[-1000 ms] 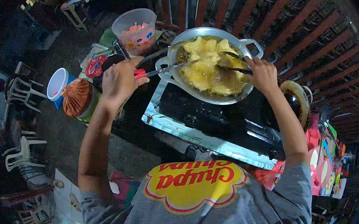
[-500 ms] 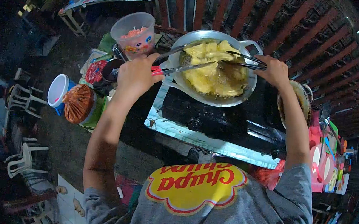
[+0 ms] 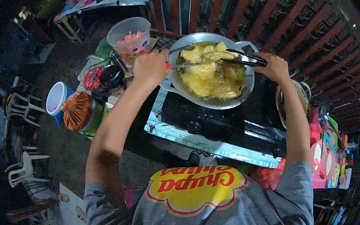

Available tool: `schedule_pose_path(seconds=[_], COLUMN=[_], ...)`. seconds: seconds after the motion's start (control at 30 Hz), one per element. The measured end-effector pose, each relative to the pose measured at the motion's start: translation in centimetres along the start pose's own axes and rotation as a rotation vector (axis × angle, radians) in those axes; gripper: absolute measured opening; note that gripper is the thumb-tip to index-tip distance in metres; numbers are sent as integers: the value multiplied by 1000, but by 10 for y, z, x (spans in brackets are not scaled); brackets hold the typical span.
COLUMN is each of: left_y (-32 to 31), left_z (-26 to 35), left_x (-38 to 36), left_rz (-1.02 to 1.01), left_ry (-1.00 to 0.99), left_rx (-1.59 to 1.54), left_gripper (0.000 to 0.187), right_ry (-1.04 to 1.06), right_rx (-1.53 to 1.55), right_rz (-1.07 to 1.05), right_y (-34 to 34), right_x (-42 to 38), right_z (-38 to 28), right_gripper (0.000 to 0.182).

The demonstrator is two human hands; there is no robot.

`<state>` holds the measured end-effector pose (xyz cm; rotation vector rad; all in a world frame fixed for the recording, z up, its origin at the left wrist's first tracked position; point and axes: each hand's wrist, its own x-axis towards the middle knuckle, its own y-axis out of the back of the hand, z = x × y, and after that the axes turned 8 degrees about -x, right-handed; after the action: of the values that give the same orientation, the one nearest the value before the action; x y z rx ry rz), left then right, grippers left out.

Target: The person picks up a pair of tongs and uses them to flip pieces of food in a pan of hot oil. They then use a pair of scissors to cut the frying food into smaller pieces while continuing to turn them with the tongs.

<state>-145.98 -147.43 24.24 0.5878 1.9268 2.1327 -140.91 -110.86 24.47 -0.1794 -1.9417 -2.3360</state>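
My left hand (image 3: 151,68) is closed around red-handled scissors (image 3: 190,64), whose two metal blades stand apart and reach over the pan's left side. My right hand (image 3: 274,69) grips black tongs (image 3: 246,59), which come in from the right with their tips at the food. A yellow battered piece (image 3: 214,53) lies heaped between the two tools. More yellow batter food (image 3: 204,83) sits in bubbling oil in a wide metal pan (image 3: 186,96). The pan rests on a black stove (image 3: 226,123).
Left of the pan stands a clear plastic tub (image 3: 129,31) with orange-pink contents. Near it are a dark round-headed utensil (image 3: 112,75), a red bag (image 3: 92,78) and a blue-and-white container (image 3: 56,98). Another pan (image 3: 305,92) sits at the right. A slatted fence (image 3: 218,12) rises behind.
My left hand has shifted slightly right and up with the scissors, nearer the pan. The blades reach less far across the food. My right hand has barely moved with the tongs.
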Motion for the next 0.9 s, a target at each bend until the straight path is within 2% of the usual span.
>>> schedule_pose_path(seconds=[0.1, 0.17, 0.37, 0.53, 0.6, 0.67, 0.9], left_y=[-5, -3, -2, 0, 5, 11, 1], left_z=[2, 4, 6, -4, -13, -19, -18], left_x=[5, 4, 7, 3, 1, 0, 8], left_rz=[46, 89, 85, 81, 71, -4, 6], left_ry=[-42, -112, -138, -101, -77, -47, -78], left_rx=[-30, -9, 9, -4, -15, 33, 103], left_gripper=[56, 46, 44, 51, 53, 54, 56], right_ry=[23, 3, 119, 111, 76, 63, 13], right_rx=[-36, -95, -205, -173, -85, -31, 64], right_rz=[-5, -51, 37, 15, 87, 83, 1], right_y=[0, 1, -10, -13, -17, -17, -14], right_x=[-4, -7, -4, 0, -2, -3, 4], right_z=[-3, -13, -41, -33, -20, -10, 11], right_gripper=[56, 58, 59, 53, 49, 48, 50])
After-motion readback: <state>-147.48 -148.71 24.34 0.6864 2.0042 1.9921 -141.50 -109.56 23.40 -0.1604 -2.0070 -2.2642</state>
